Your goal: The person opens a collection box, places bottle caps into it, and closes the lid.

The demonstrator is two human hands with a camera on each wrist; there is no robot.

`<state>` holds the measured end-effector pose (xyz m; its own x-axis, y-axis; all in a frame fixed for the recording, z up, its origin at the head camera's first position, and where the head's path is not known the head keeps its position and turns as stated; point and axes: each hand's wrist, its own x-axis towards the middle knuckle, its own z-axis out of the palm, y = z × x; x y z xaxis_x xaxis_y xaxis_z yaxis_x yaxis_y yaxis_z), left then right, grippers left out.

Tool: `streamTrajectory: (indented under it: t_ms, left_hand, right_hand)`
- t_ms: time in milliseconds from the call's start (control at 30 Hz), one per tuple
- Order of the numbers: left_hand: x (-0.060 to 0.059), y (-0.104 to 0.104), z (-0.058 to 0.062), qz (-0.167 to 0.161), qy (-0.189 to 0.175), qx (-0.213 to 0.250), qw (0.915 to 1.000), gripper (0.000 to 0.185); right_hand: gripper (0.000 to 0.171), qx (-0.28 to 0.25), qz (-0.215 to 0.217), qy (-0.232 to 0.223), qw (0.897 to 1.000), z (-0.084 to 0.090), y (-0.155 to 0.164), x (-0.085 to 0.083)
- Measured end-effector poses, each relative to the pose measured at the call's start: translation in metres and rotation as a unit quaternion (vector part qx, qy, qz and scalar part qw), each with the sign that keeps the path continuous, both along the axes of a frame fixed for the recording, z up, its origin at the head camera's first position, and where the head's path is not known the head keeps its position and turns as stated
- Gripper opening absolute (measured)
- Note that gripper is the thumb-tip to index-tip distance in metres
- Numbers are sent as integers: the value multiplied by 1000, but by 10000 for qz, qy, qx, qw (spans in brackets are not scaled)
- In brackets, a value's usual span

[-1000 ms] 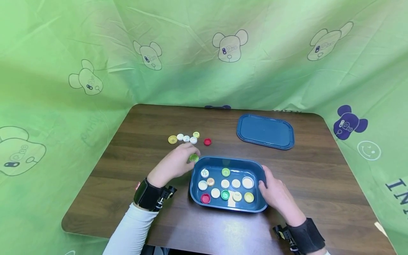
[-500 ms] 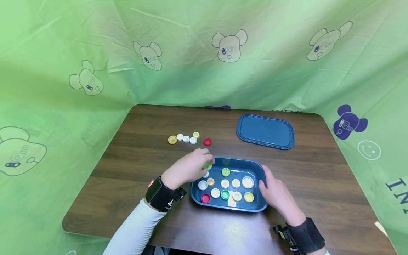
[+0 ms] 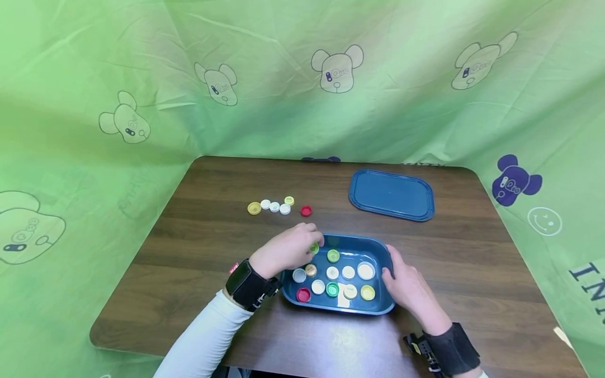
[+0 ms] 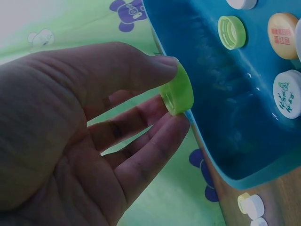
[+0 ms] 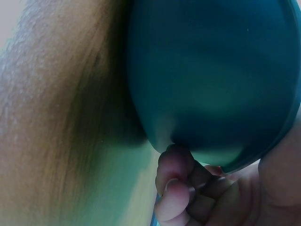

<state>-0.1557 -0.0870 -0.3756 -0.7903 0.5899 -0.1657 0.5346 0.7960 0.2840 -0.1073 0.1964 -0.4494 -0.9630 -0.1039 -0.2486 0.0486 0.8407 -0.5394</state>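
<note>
Just below centre in the head view, the left hand [image 3: 287,250], the nearer one, has thumb and fingertips clamped on the lime cap [image 4: 180,92], tilted at the upper-left corner of the tray [image 3: 357,247], whose right end the right hand [image 3: 410,287] grips.

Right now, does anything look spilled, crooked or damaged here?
Nothing stands out. The left hand pinches a green cap at the tray, and the right hand holds the tray's end. The lid lies on the table; the loose caps lie in a small group, the red cap slightly apart. No damage shows.
</note>
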Motion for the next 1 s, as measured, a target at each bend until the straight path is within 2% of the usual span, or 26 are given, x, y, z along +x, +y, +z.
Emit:
streamTrajectory:
  t_ms: [200,333,567,1000]
  left_hand:
    - [-1,-1,-3,-35,-2,98,9999,24]
    - [-2,0,-4,-3,-89,109,9999,26]
    - [-3,-3,-6,114,-11,85,9999,32]
    - [-1,-20,-2,333,63,231,9992,29]
  right_hand:
    - [62,-15,-26,-44,10000,0,0,0]
    - [63,-27,-16,-49,10000,-1,-1,0]
    - [62,-49,-13,-51,10000,0,-2,0]
    - [63,16,-49,-113,9999,1,-2,-1]
